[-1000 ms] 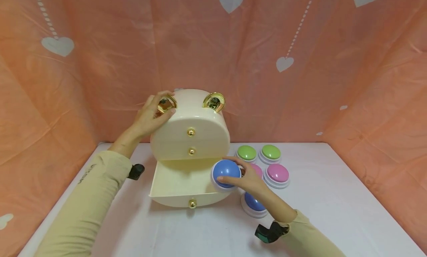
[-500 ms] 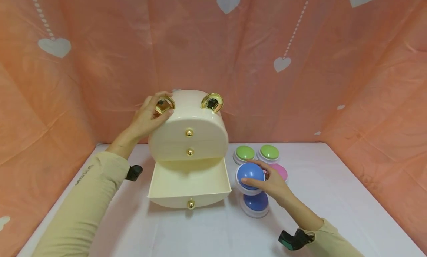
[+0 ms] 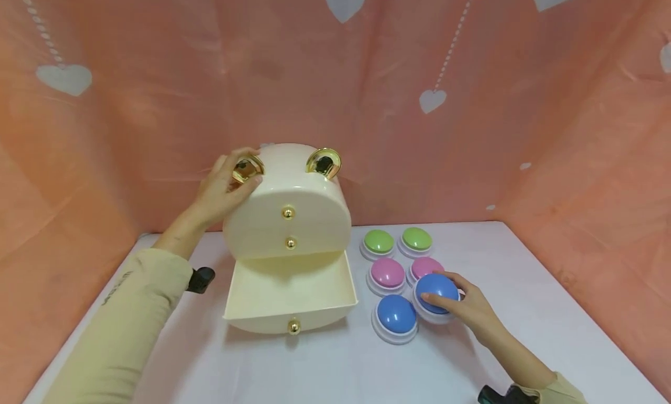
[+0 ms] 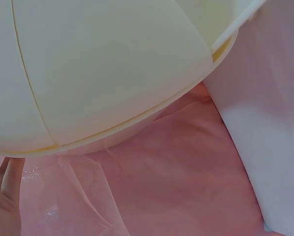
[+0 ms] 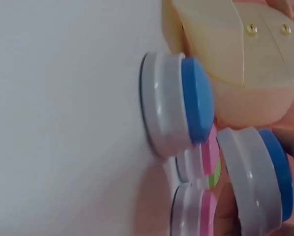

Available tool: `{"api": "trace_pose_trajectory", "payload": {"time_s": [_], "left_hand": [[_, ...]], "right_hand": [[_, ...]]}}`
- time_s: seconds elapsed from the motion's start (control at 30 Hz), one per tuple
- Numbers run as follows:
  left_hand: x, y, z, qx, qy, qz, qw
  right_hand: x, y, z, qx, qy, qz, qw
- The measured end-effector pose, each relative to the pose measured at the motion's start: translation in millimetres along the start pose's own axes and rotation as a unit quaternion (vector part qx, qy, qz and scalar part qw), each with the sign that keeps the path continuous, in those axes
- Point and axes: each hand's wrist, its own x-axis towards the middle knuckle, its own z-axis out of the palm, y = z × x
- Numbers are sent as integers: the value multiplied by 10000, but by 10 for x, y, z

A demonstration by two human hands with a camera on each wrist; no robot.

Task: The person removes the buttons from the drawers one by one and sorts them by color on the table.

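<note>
In the head view my right hand (image 3: 478, 312) holds a blue push button (image 3: 437, 292) with a round white base, thumb on the dome's near side. The right wrist view shows this held button (image 5: 252, 179) tilted above the table, apart from the standing blue button (image 5: 169, 103). My left hand (image 3: 217, 188) grips the left gold ear (image 3: 248, 168) of a cream storage box (image 3: 287, 229), thumb and fingers around it. The box's bottom drawer (image 3: 290, 284) is pulled out and holds nothing. Only the left fingers (image 4: 10, 182) appear at the left wrist view's edge.
On the white table, right of the box, stand a blue button (image 3: 396, 315), two pink buttons (image 3: 387, 273) and two green buttons (image 3: 378, 241). A pink cloth with white hearts (image 3: 283, 89) hangs behind and at the sides.
My right hand has carried the blue button from over the drawer rightward to beside the other blue button, lower now. My left hand stays on the ear. The head view has shifted slightly.
</note>
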Motion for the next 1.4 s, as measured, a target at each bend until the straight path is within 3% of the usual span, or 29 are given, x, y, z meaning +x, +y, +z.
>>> {"api": "trace_pose_trajectory", "payload": {"time_s": [0.27,0.5,0.77,0.9,1.07,1.23,1.4], "left_hand": [[-25,23,-20,13,-8,-81,10000],[-11,48,-39,126,13,4,9999],[-7,70,-45,121,10,39,9999],[-13,69,-48,129,54,64,9999],[-28,48,-67,128,181,68,9997],[-60,43,-66,208,120,36,9997],[-30,53,-34,176,55,17,9998]], "right_hand": [[-27,262,-14,-179,31,184,9997],[5,303,88,11,-15,290,9996],[-23,256,116,-56,187,66,9998],[-41,262,119,-175,83,-118,9997],[-28,266,117,-728,-77,-445,9963],[-97,167,130,-929,395,-752,9920],[-173,-101,290,-313,1140,-1566,9806]]}}
